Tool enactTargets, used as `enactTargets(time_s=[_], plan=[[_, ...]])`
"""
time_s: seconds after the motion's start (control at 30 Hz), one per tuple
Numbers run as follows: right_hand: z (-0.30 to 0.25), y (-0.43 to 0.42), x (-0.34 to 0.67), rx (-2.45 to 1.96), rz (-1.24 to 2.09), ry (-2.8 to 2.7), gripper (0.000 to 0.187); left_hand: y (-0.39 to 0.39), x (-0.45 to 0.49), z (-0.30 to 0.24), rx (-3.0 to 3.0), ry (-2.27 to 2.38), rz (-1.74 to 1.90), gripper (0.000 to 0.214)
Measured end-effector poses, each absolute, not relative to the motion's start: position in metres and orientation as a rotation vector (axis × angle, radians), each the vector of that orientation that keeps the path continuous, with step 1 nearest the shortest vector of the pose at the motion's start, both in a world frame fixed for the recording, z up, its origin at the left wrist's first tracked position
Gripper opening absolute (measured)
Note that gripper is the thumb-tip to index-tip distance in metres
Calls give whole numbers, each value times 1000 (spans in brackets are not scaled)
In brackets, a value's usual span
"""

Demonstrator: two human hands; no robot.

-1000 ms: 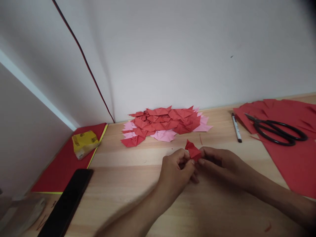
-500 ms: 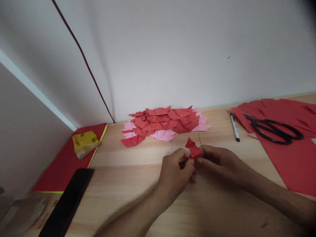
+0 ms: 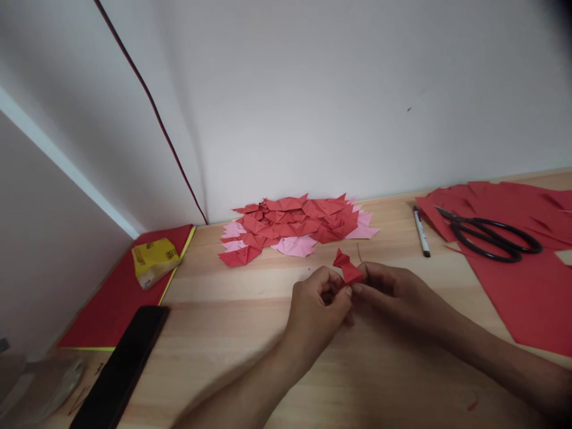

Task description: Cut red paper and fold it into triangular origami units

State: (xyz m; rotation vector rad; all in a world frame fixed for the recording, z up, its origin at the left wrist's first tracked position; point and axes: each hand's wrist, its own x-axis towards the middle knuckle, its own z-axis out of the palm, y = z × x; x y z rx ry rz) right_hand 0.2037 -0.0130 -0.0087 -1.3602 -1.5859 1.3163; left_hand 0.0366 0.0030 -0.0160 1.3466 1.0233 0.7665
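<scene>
A small folded piece of red paper (image 3: 350,269) is held up above the wooden table, its pointed end tilted up and to the left. My left hand (image 3: 319,307) pinches its lower edge between thumb and fingers. From the other side my right hand (image 3: 393,292) grips the same piece, thumb and forefinger closed on its right end. The fingertips hide the lower part of the paper. Behind the hands lies a heap of folded red paper pieces (image 3: 290,220), with folded pink pieces (image 3: 295,245) showing at its edges.
At the right, black-handled scissors (image 3: 496,237) lie on red paper sheets (image 3: 518,298), with a marker pen (image 3: 421,232) beside them. To the left are a yellow packet (image 3: 155,260) on a red sheet (image 3: 102,310) and a black phone (image 3: 120,366). A wall (image 3: 313,101) rises behind the table.
Both hands keep their hold on the red paper, with hardly any movement. The view has shifted slightly, so things at the right appear a little further left.
</scene>
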Motion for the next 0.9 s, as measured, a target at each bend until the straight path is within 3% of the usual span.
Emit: enactTargets(time_s=[0.6, 0.9], plan=[[-9, -16, 203, -1346, 1313, -1576, 18, 5, 37, -15, 1254, 945, 777, 6], [-9, -13, 205, -1268, 1408, -1613, 21, 12, 31, -11, 1262, 853, 728, 20]])
